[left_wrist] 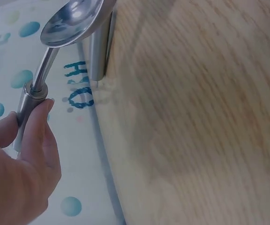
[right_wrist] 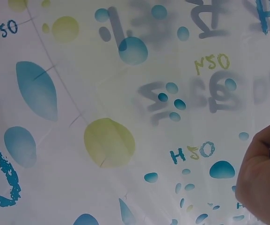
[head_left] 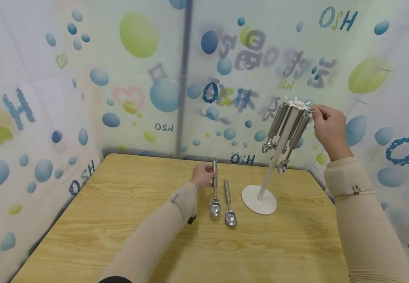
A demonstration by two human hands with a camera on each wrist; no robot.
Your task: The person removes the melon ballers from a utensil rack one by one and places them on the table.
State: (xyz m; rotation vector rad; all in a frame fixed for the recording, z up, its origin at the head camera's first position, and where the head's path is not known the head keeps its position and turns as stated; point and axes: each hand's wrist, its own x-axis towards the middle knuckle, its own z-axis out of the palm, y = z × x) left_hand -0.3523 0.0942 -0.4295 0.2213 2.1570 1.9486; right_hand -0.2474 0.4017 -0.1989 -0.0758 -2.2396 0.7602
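My left hand [head_left: 202, 175] grips the steel handle of a metal scoop [head_left: 215, 207] above the table. In the left wrist view thumb and fingers pinch that handle, with the shiny oval bowl beyond them. To its right, a second metal scoop [head_left: 230, 218] lies on the wood. A white utensil stand [head_left: 270, 173] rises from a round base, and several steel-handled utensils [head_left: 278, 122] hang from its top. My right hand [head_left: 329, 127] pinches the right edge of that top, at one of its hooks. The right wrist view shows only part of this hand [right_wrist: 263, 180]; its fingertips are hidden.
The wooden table [head_left: 126, 220] reaches back to a patterned curtain [head_left: 137, 98] with bubbles and letters. More of this curtain hangs at left and right. The stand is near the table's right rear corner.
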